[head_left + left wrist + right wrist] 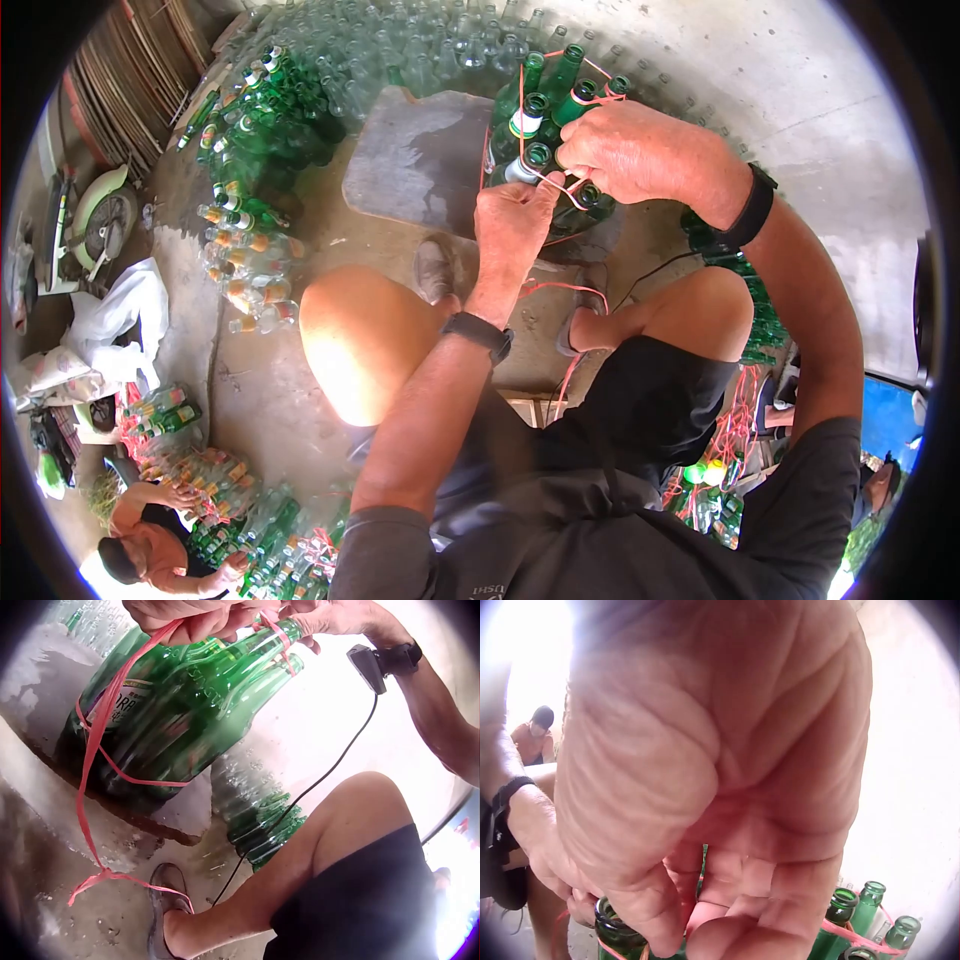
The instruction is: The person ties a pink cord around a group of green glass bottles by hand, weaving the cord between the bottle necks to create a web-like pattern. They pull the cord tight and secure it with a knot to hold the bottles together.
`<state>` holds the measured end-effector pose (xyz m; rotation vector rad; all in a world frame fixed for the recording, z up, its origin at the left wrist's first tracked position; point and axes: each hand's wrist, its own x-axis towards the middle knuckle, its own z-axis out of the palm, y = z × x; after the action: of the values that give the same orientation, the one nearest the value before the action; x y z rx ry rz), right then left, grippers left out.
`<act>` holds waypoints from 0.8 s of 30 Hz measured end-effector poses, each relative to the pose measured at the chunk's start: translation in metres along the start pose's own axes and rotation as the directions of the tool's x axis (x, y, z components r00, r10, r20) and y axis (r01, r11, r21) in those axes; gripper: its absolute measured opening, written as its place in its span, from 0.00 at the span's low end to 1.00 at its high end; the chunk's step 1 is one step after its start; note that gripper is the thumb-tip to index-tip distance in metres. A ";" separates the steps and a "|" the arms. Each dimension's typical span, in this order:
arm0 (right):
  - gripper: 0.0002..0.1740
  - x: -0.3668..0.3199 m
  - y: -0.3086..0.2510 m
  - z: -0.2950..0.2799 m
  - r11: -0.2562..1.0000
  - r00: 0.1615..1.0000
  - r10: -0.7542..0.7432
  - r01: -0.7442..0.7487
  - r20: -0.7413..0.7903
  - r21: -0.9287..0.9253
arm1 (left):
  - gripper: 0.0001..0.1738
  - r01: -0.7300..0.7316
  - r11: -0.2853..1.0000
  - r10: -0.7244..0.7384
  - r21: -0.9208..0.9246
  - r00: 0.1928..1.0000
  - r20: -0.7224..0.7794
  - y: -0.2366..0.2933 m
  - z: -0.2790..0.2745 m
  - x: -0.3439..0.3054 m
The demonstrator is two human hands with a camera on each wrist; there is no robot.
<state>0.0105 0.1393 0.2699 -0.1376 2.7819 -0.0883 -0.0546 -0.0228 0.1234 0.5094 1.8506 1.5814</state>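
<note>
A bundle of green glass bottles (pixel 535 107) stands upright on a flat board, with pink plastic twine (pixel 522 90) running around the necks. A second band of twine circles the bottles lower down in the left wrist view. My left hand (pixel 515 222), at the near side of the bundle, pinches the twine, and a long strand (pixel 96 757) hangs from it to the floor. My right hand (pixel 645 150) curls over the necks at the right, gripping twine between thumb and fingers close to the left hand. Its palm (pixel 772 712) hides most of the grip in the right wrist view.
The grey board (pixel 410 150) extends left of the bundle. Many clear bottles (pixel 440 50) stand behind, and green bottles (pixel 290 100) are massed at the left. Another person (pixel 150 540) sits among bottles at lower left. A black cable (pixel 330 765) hangs from the right wrist camera.
</note>
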 end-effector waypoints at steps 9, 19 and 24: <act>0.08 -0.012 0.020 0.003 0.942 0.979 0.035 0.035 -0.199 0.335 | 0.30 -0.023 0.998 0.025 0.067 0.999 -0.032 0.006 0.002 -0.004; 0.09 -0.028 0.019 0.028 0.856 0.930 0.120 0.080 -0.348 0.510 | 0.17 -0.070 0.995 0.068 -0.071 0.997 -0.023 0.008 0.006 -0.007; 0.08 -0.030 0.021 0.031 0.924 0.908 0.181 -0.025 -0.379 0.382 | 0.17 -0.048 0.998 0.048 -0.042 0.999 0.002 0.018 0.003 -0.012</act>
<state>0.0480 0.1624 0.2493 0.1458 3.1126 -0.6856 -0.0458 -0.0248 0.1435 0.5406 1.8109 1.6464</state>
